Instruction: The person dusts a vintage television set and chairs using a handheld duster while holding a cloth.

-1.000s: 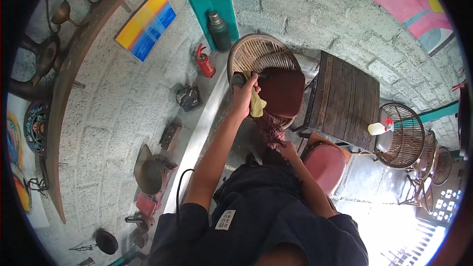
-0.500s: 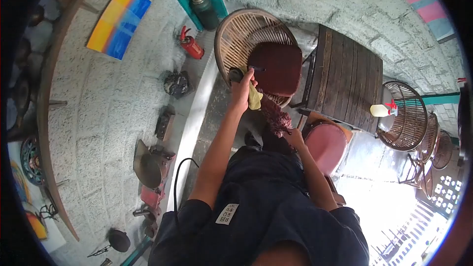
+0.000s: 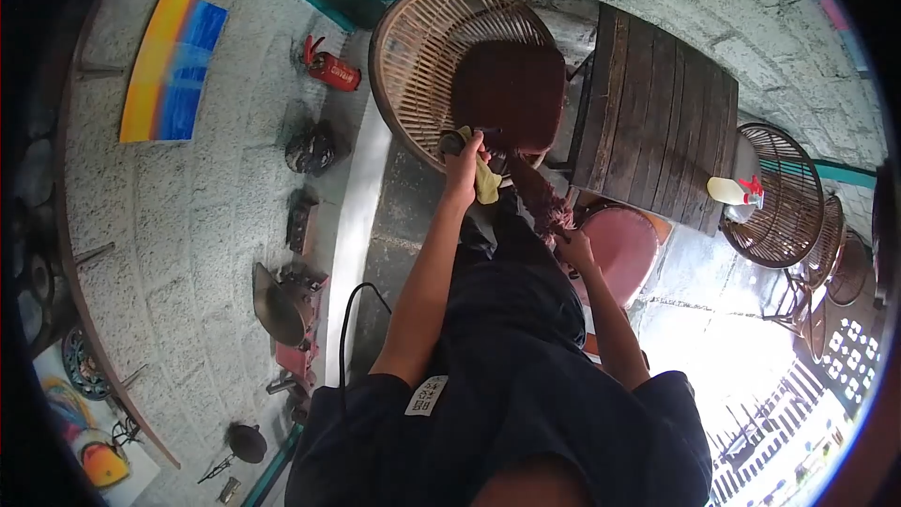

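My left hand (image 3: 463, 172) is closed around a yellow-green cloth (image 3: 486, 184) and a dark, rounded object (image 3: 452, 142) whose kind I cannot make out. It is at the front edge of a round rattan chair (image 3: 413, 66) with a dark red cushion (image 3: 509, 94). My right hand (image 3: 574, 250) grips a fluffy reddish-brown duster (image 3: 544, 202), which points up towards the cushion. Beside this hand is a pink round seat (image 3: 618, 249).
A dark wooden table (image 3: 657, 117) stands right of the chair. A spray bottle (image 3: 732, 192) is near more rattan chairs (image 3: 774, 197). A fire extinguisher (image 3: 333, 70) and metal objects (image 3: 286, 305) line the left wall. A black cable (image 3: 349, 319) curves beside my left arm.
The view has shifted, and the rattan chair appears higher and further left. My right hand has moved right and up in view with the duster. Both hands keep their hold.
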`<state>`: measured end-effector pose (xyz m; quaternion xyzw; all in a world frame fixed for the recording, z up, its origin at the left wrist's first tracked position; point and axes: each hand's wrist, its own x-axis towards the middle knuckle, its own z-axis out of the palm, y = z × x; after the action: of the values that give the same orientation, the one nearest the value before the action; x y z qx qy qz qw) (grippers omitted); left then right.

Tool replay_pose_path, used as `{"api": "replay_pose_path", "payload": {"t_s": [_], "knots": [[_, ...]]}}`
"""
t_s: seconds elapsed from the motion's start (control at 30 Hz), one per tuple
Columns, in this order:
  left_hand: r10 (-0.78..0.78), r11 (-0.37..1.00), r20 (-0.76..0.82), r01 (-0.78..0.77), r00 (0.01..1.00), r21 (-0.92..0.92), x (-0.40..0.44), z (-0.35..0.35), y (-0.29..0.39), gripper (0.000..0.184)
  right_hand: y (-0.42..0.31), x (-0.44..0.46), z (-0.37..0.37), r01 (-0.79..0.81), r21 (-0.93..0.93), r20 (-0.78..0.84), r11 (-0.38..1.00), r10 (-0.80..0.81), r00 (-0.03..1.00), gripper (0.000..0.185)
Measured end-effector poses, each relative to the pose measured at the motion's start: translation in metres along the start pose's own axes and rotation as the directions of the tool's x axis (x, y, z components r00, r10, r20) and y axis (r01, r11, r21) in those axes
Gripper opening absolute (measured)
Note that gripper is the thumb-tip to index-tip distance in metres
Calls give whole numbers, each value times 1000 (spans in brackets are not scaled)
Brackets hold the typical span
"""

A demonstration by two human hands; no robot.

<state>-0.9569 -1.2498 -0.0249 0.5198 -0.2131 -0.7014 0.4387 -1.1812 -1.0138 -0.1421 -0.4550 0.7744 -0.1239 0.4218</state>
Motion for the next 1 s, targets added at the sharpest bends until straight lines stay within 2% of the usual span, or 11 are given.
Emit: {"api": "replay_pose_path", "payload": {"t_s": [0.07,0.17,0.27,0.33,0.37,0.43,0.57,0.63,0.77,0.83,1.0], "knots": [[-17,1000,-23,17,1000,-6,1,3,-8,15,5,3,-5,-24,57,83,998,19,996,34],[-44,999,-68,45,997,5,1,8,-10,17,17,12,1,-5,-106,-35,994,1,999,34],[-49,998,-103,52,994,30,2,7,-14,17,11,21,-7,66,58,16,996,-67,998,33],[-11,1000,-64,13,998,24,3,5,-15,16,12,28,-15,-24,46,188,999,15,982,33],[-6,1000,-67,8,998,25,3,5,-16,16,9,28,-14,-18,48,190,999,9,982,33],[-22,998,-113,29,993,53,0,6,-13,18,13,32,-1,119,38,-42,992,-118,992,34],[-11,997,-114,19,993,74,-3,6,-9,18,10,42,-2,85,65,57,994,-89,994,33],[0,995,-126,13,992,100,0,5,-9,17,8,42,-6,145,75,71,987,-151,986,33],[-5,996,-109,15,994,93,1,4,-9,16,-6,37,-6,104,-1,-32,995,-104,994,32],[1,995,-116,10,993,98,0,6,-9,16,-3,41,-9,95,48,143,994,-101,985,32],[20,996,-84,-13,996,85,-1,14,-6,15,1,35,-1,83,27,33,996,-83,996,33]]}}
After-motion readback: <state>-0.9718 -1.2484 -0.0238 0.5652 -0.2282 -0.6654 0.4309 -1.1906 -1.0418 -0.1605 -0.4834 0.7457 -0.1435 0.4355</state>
